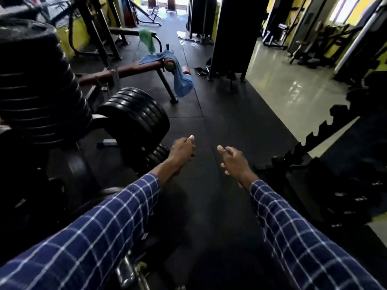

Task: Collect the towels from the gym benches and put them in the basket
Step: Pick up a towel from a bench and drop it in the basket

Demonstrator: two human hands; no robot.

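Observation:
A blue towel (180, 80) drapes over the end of a brown padded bench (125, 72) ahead on the left, hanging down toward the floor. Behind it a green towel (147, 40) hangs over a dark bench frame (125, 32). My left hand (182, 149) and my right hand (232, 160) reach forward over the black floor mat, well short of the towels. Neither hand holds anything; the left hand's fingers are loosely curled, the right hand's fingers are apart. No basket is in view.
Stacks of black weight plates (136, 114) crowd the left side. A dark machine column (230, 34) stands ahead to the right of the bench. A rack of dumbbells (335, 164) lines the right. A black rubber aisle (209, 126) runs between them.

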